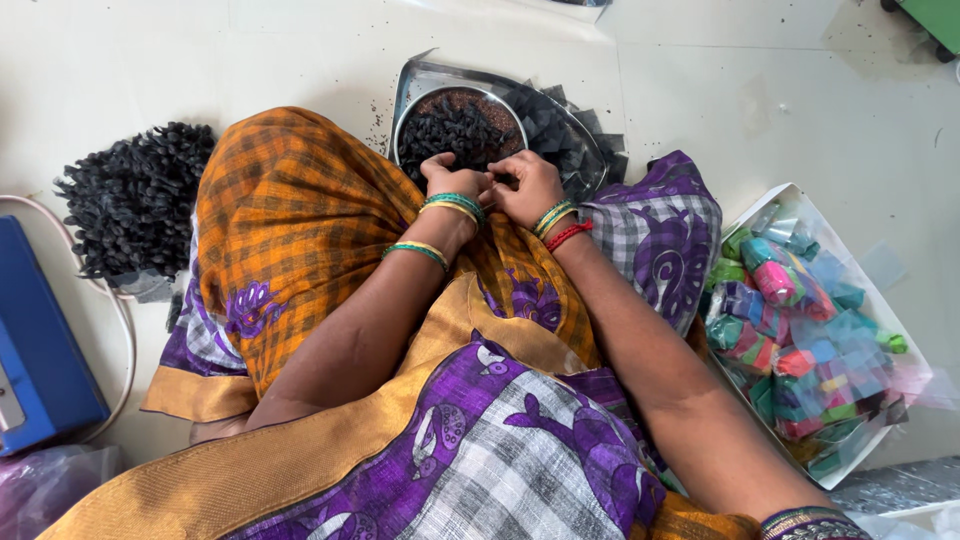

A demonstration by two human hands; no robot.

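My left hand (452, 176) and my right hand (528, 186) meet fingertip to fingertip over my lap, just in front of a round steel bowl (409, 118). Both pinch something small and dark between them; what it is stays hidden by the fingers. The bowl holds dark brown powder and a heap of small black rolled pieces (455, 132). It stands on a steel tray (420, 78) that also carries a stack of dark paper squares (560, 130). Bangles ring both wrists.
A big pile of black rolled pieces (135, 200) lies on the white floor at the left. A blue box (35, 350) with a white cable sits at the far left. At the right, a white cardboard tray (800, 200) holds several colourful wrapped packets (800, 340).
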